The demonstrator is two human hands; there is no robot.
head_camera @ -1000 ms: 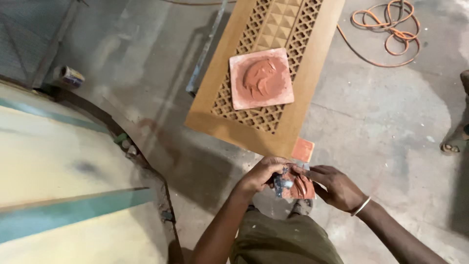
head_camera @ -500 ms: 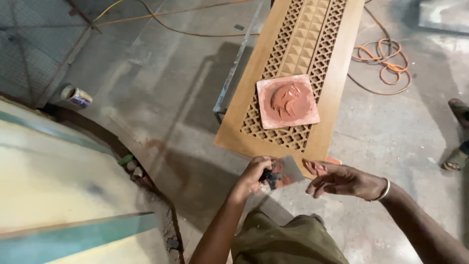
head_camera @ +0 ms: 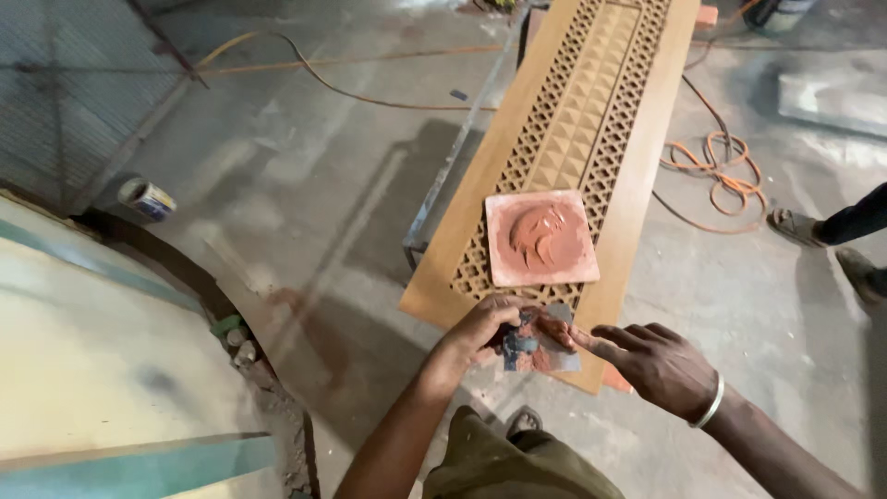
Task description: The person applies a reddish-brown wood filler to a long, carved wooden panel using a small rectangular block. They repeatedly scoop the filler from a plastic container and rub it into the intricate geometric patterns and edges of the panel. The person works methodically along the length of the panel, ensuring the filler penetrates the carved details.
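Close to us, our left hand is closed around a small flat scraper smeared with red-brown paste. We pinch it by its near end, just above the near end of the long wooden panel. Our right hand is open and holds nothing. Its fingers are stretched out flat, and the pointing finger touches the dirty blade. A shiny bangle sits on that wrist. Below our arms we see our olive-green trousers.

Just past the scraper, a square tile covered in the same red-brown paste lies flat on the panel. A swirl mark shows in its middle. The panel is tan, with a lattice of little holes down both sides and a strip of small pointy bumps in between. It runs away from us.

To our left stands a big curved pale thing with green stripes. Farther off, a small tin can lies on the grey floor. On the right, an orange cord lies coiled, and another person's sandalled feet stand at the edge.
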